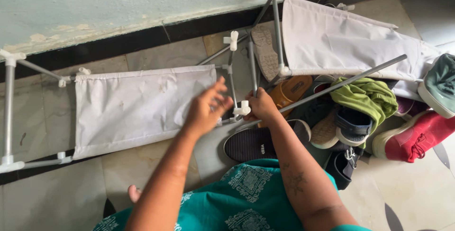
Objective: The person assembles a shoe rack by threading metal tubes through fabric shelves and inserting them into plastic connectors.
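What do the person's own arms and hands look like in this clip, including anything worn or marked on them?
Both forearms are bare. The left hand and right hand show no rings, watch or bangles. The right forearm carries a dark tattoo. A teal garment with a pale printed pattern covers the body below.

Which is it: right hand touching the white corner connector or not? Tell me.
Touching. The head view shows the right hand closed around the grey rod right at the white corner connector, fingers against it, no gap visible.

One head-worn camera, and it looks steeply down from above the person's chest onto the tiled floor (417, 188), facing the wall (118, 3) that runs across the top edge. It sits close: forearms fill the lower frame, shoes crowd right of the wall's black skirting.
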